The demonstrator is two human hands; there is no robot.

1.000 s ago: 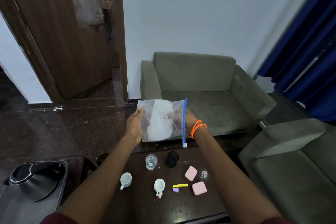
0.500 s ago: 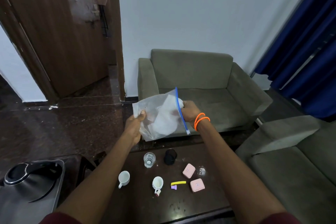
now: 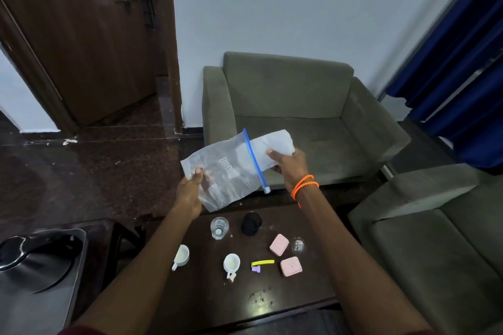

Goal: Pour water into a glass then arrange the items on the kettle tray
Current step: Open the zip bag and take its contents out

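Note:
Above the dark table (image 3: pixel 272 296), my left hand (image 3: pixel 190 190) pinches the closed end of a clear zip bag (image 3: pixel 226 174) with a blue zipper strip. My right hand (image 3: pixel 288 166) grips a folded white cloth (image 3: pixel 275 144) that sticks halfway out of the bag's mouth. On the table below stand a glass of water (image 3: pixel 219 227), a black cup (image 3: pixel 251 223), two white cups (image 3: pixel 181 255) (image 3: pixel 231 264), two pink boxes (image 3: pixel 279 244) (image 3: pixel 291 266), a yellow and purple item (image 3: pixel 261 264) and a small clear glass (image 3: pixel 297 244). The kettle (image 3: pixel 32 258) sits on its metal tray (image 3: pixel 73 275) at the lower left.
A grey-green armchair (image 3: pixel 294 106) stands behind the table and a second sofa (image 3: pixel 435 239) at the right. A wooden door (image 3: pixel 81 35) is at the back left, blue curtains (image 3: pixel 462 62) at the right. Dark stone floor (image 3: pixel 95 177) lies to the left.
My right hand has pulled the white cloth partly out of the bag toward the right, while my left hand moved to the bag's closed end. The view tilted downward.

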